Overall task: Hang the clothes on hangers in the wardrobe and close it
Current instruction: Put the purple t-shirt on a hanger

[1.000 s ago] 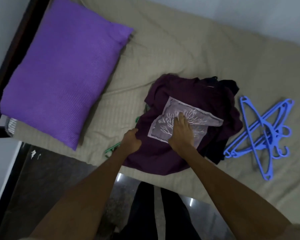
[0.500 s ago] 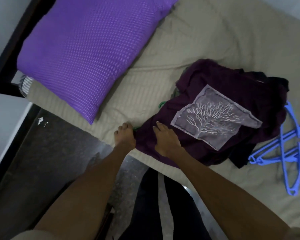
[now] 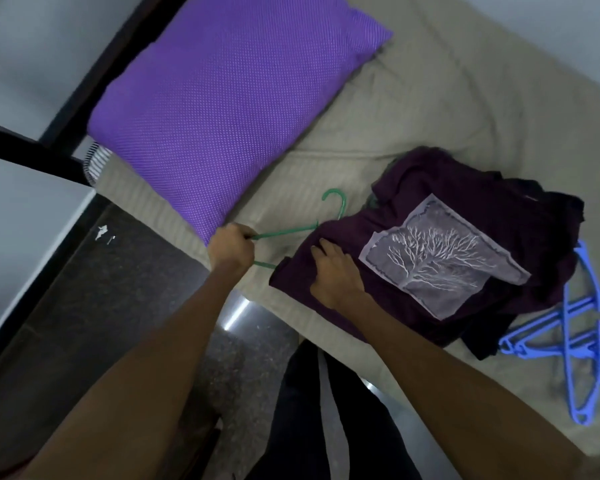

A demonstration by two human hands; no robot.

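Green hanger [image 3: 291, 232], hook pointing away, left hand [image 3: 231, 249] gripping

green hanger [image 3: 291, 232]: plain green, one end inside the left hand's [image 3: 231, 249] fingers. T-shirt [image 3: 440, 216]: dark purple under the right hand's [image 3: 336, 273] fingers; just past the fingertips a pale grey patch [image 3: 442, 258] with a white bare-tree print. Black clothes [image 3: 555, 209] beyond it. Blue hangers [image 3: 584, 344], plain, far side of the shirt. Pillow [image 3: 229, 109]: bright purple, fine pale dots, just above the left hand's fingers. Bedsheet [image 3: 430, 98]: beige, faint ribbed stripes.
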